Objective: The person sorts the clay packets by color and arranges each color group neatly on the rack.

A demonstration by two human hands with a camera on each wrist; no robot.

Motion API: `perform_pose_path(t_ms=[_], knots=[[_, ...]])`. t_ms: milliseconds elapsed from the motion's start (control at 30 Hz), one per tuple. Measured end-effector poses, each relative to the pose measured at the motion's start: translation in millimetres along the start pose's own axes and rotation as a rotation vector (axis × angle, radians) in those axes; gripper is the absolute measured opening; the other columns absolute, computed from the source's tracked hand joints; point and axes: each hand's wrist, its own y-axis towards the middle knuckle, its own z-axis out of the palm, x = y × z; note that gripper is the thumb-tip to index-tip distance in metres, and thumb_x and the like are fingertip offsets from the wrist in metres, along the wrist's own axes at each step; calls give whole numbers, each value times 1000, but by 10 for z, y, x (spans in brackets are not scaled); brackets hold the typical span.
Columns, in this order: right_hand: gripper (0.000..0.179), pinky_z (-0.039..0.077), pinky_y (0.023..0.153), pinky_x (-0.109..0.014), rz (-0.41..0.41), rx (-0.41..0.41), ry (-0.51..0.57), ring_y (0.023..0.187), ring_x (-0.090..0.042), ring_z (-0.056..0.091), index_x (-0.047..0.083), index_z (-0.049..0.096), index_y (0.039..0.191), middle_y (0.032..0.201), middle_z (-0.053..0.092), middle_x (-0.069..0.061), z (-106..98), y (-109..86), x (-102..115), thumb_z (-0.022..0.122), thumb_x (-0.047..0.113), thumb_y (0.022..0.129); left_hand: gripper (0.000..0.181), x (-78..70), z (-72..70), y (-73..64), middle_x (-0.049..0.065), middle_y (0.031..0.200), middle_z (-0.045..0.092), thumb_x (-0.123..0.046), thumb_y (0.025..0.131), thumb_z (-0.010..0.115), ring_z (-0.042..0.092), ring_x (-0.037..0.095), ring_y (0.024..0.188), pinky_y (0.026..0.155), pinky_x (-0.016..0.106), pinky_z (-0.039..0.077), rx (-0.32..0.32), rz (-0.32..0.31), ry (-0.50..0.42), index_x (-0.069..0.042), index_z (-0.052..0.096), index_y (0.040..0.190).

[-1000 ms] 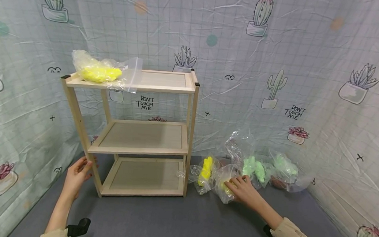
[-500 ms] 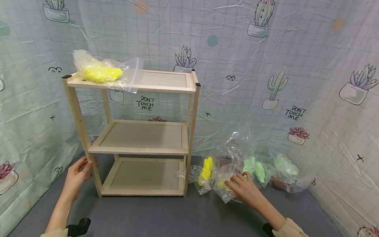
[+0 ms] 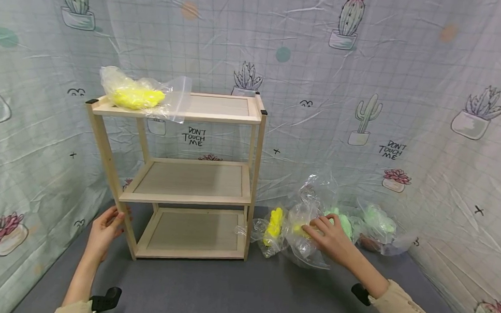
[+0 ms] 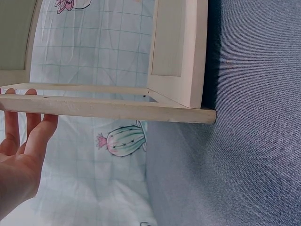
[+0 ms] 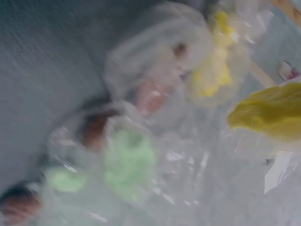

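Note:
My left hand (image 3: 105,229) grips the left front post of a pale wooden three-tier shelf (image 3: 186,199). In the left wrist view, fingers (image 4: 41,134) wrap the post (image 4: 117,109) from both sides. To the shelf's right, my right hand (image 3: 331,236) pinches a clear plastic bag (image 3: 302,250) with a yellow lump inside. The right wrist view has this yellow lump (image 5: 268,113) close to the camera, above the other bags; the hand is out of that view. Another bagged yellow piece (image 3: 274,226) stands beside the shelf's right post.
Bagged pale green pieces (image 3: 378,219) and a reddish-brown one (image 3: 368,243) lie along the back right. On the top tier rests a clear zip bag (image 3: 137,97) with yellow contents, overhanging the front edge. A cactus-print sheet (image 3: 309,59) encloses the grey surface (image 3: 206,294).
My right hand has moved slightly up and right, and the bag it pinches has risen, its lower part hanging. The left hand keeps its grip on the post.

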Motion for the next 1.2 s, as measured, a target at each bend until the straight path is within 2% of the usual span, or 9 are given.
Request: perform_pose_path(t_ms=[100,267,300,367,500,600,733,1000,1200], knots=[[36,37,67,-44,5,-53,-17,72,-21,51,12,63,96,80,56,-5,-91,94,-62,28,21,96,40,288,-47,133,-21,96,55,-32,93,43,53,-11,86,83,58,41,23,12,-90,-8,49,125],[34,38,67,-46,-1,-112,-56,70,-22,50,11,63,94,79,56,-6,-235,279,-178,32,23,96,39,1104,-148,491,-7,109,58,-31,92,47,57,-2,95,68,31,52,5,36,-164,-14,50,126],[35,37,67,-46,-4,-116,-62,70,-22,50,11,63,94,79,56,-7,-264,315,-200,31,24,96,40,1174,-163,523,-7,110,57,-33,92,47,57,-2,96,69,31,52,12,31,-150,-15,49,127],[35,37,67,-47,-10,-135,-65,69,-23,50,10,63,94,79,56,-8,-316,386,-242,32,25,96,40,1140,-160,499,-7,111,57,-33,92,47,57,-1,97,69,29,52,19,41,-163,-15,48,128],[34,36,66,-47,-22,-176,-77,68,-25,49,10,64,94,79,56,-9,-408,508,-312,35,27,96,45,463,-75,207,-21,98,55,-32,93,42,53,-10,89,85,54,43,29,-3,-112,-4,43,129],[30,35,65,-47,-35,-217,-82,66,-25,49,9,64,93,78,56,-10,-475,603,-359,39,24,96,43,472,-65,217,-23,95,55,-30,94,42,52,-13,85,79,48,48,12,-8,-99,-3,45,127],[24,35,66,-49,-43,-281,-68,65,-27,48,7,64,91,77,56,-12,-578,782,-429,43,19,94,38,796,-138,359,-14,101,58,-31,92,46,55,-8,89,76,49,49,39,22,-131,-13,51,124],[19,33,68,-49,-34,-434,-84,64,-27,47,7,64,89,76,57,-12,-814,1233,-556,47,16,92,40,508,-99,233,-14,98,57,-34,92,47,54,-7,88,80,64,37,43,41,-125,-9,52,123],[11,32,70,-50,-44,-496,-61,67,-29,49,7,63,91,78,58,-14,-1012,1610,-616,53,9,87,39,340,-56,139,-19,95,56,-31,93,45,53,-11,86,79,57,44,29,43,-144,-7,51,123]])
